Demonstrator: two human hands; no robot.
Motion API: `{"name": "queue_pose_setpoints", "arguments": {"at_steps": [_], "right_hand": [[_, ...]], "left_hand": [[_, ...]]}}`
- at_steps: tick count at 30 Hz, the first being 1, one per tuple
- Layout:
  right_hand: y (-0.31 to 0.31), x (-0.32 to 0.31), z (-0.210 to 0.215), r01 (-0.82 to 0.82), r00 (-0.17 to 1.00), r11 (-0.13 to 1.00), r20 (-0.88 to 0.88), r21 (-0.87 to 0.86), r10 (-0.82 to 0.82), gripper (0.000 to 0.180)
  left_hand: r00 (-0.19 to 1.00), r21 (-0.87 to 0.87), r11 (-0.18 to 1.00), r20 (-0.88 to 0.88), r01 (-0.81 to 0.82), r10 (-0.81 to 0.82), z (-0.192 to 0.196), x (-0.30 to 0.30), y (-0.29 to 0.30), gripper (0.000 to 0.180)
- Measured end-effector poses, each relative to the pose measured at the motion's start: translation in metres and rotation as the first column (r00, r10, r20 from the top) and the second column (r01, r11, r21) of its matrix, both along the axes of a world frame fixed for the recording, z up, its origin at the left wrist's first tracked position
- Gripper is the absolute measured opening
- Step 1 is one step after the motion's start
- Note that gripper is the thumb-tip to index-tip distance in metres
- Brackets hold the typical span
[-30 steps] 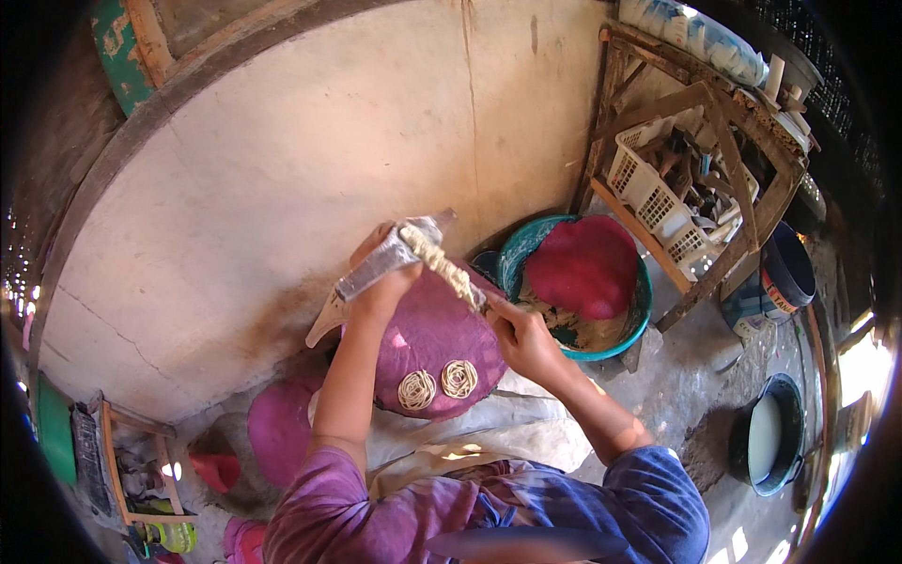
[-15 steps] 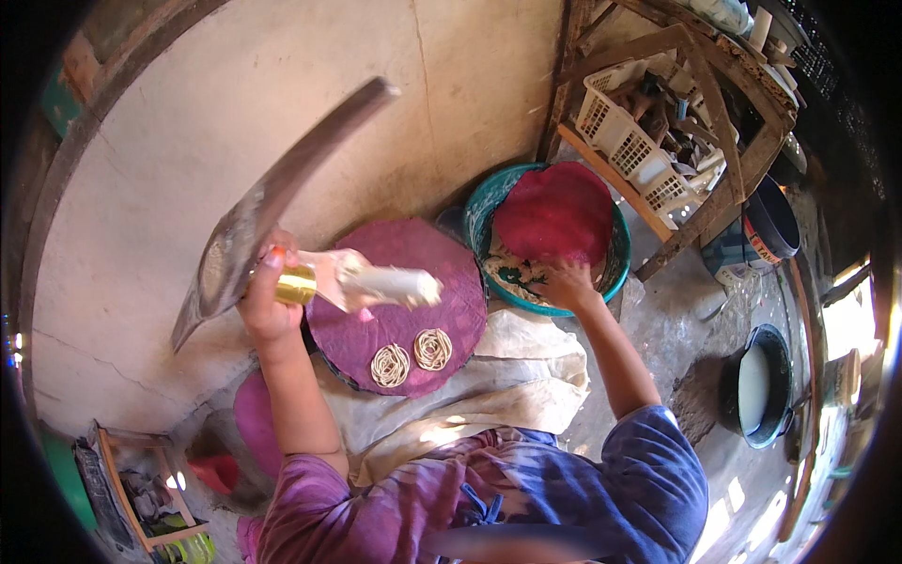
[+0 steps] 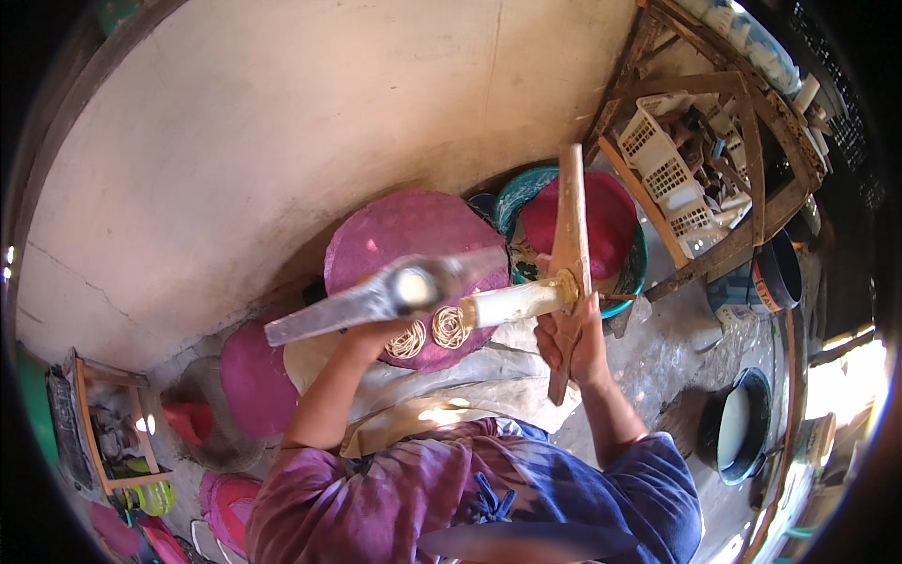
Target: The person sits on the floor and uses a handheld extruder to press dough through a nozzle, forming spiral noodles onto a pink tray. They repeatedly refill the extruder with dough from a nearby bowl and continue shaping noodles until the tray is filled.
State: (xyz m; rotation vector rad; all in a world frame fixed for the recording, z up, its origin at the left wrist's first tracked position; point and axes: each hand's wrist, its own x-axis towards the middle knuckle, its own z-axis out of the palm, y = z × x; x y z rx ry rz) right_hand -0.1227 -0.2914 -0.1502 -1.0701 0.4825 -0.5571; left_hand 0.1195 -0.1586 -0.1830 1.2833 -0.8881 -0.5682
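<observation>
My left hand (image 3: 376, 336) is closed around a wooden press bar (image 3: 315, 321), whose round opening shows something whitish, probably dough. My right hand (image 3: 588, 346) grips a wooden crossbar with a pale cylindrical plunger (image 3: 521, 304); the crossbar (image 3: 570, 211) stands nearly upright in view, and the plunger points toward the left piece. Both pieces are held in the air. Beneath them lies a round purple cloth-covered board (image 3: 404, 221) carrying two coils of thin pale strands, a left coil (image 3: 407, 341) and a right coil (image 3: 451, 327). My left fingers are partly hidden.
A teal basin (image 3: 642, 258) at the back right holds pale dough, partly covered by a red round sheet (image 3: 601, 216). Beyond it, a white plastic crate (image 3: 658, 160) sits in a wooden frame. A dark bucket (image 3: 709, 437) stands at right. A purple round piece (image 3: 254, 376) lies at left.
My right hand has come out of the basin and now grips the plunger piece. My left hand has moved right and lower, turning the press bar. The view has shifted slightly.
</observation>
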Motion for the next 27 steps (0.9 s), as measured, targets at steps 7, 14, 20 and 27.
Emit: {"name": "queue_pose_setpoints", "arguments": {"at_steps": [7,14,20,27], "right_hand": [[-0.005,0.022,0.058,-0.262,0.965,0.255,-0.247,-0.931,0.091,0.097],[0.007,0.019,0.047,-0.638,0.766,0.445,-0.577,-0.629,0.282,0.104],[-0.028,-0.018,0.009,-0.898,0.377,0.366,-0.005,0.243,0.926,0.104],[-0.048,-0.045,0.003,-0.872,0.396,0.303,0.190,0.384,0.898,0.152]], "left_hand": [[0.755,0.449,0.881,0.525,0.146,-0.393,0.032,-0.020,0.021,0.043],[0.703,0.155,0.916,0.599,0.369,-0.384,-0.012,-0.050,0.022,0.050],[0.671,0.425,0.645,0.111,0.635,-0.733,0.003,-0.027,0.015,0.066],[0.474,-0.805,0.486,-0.299,0.340,-0.828,0.119,0.012,-0.050,0.091]]}}
